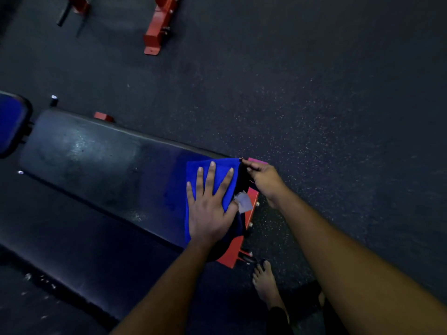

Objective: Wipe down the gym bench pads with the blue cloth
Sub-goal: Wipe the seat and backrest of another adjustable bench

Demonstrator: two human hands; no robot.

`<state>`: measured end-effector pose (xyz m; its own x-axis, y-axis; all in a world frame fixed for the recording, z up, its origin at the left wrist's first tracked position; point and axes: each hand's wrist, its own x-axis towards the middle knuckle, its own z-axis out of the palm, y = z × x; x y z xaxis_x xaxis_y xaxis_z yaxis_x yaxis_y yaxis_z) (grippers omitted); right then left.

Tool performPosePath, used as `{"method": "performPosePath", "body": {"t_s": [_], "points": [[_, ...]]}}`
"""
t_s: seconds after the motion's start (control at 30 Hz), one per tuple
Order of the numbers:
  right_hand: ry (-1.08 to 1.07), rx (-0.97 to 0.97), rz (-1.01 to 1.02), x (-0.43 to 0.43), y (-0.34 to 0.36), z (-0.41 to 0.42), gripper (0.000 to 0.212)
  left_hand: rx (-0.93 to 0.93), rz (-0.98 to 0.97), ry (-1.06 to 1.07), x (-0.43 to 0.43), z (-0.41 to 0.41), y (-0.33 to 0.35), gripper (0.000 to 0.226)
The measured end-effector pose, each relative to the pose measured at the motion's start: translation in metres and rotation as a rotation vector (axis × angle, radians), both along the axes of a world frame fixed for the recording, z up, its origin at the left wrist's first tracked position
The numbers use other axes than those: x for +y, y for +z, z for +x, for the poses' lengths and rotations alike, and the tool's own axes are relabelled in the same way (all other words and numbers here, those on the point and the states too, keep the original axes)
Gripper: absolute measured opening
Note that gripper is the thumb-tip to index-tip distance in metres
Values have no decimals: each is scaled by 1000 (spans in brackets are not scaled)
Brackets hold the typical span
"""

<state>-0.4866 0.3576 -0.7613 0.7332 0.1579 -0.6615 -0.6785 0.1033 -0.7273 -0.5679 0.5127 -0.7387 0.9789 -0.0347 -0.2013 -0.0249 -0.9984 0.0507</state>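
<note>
A long dark bench pad (96, 163) runs from the upper left to the lower middle, with a smaller blue seat pad (12, 124) at its far left. The blue cloth (217, 170) lies spread on the pad's right end, a white tag (244, 201) at its edge. My left hand (208, 209) presses flat on the cloth with fingers spread. My right hand (263, 180) pinches the cloth's far right corner at the pad's end.
The bench's red frame (244, 233) shows under the pad's right end. More red equipment (159, 25) stands on the dark speckled floor at the top. My bare foot (266, 284) is on the floor just right of the bench.
</note>
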Motion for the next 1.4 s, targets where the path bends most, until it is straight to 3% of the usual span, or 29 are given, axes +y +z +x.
{"method": "performPosePath", "body": {"t_s": [0.17, 0.4, 0.63, 0.77, 0.9, 1.13, 1.4], "points": [[15, 6, -12, -3, -2, 2, 36, -10, -18, -7, 11, 43, -3, 68], [-45, -6, 13, 3, 8, -2, 36, 7, -29, 60, -9, -34, 3, 69], [-50, -22, 34, 3, 3, -2, 35, 12, -20, 56, 18, 60, 0, 62], [-43, -25, 18, 5, 6, -6, 36, -39, -44, 24, 17, 14, 1, 64], [-47, -11, -15, 6, 10, -7, 36, 35, -103, 94, 14, -27, 4, 64], [-87, -4, -2, 6, 5, -4, 35, 8, -5, 247, -16, 52, 0, 67], [-118, -1, -67, 16, 12, -8, 38, -20, -43, 241, -3, -21, 4, 60]]}}
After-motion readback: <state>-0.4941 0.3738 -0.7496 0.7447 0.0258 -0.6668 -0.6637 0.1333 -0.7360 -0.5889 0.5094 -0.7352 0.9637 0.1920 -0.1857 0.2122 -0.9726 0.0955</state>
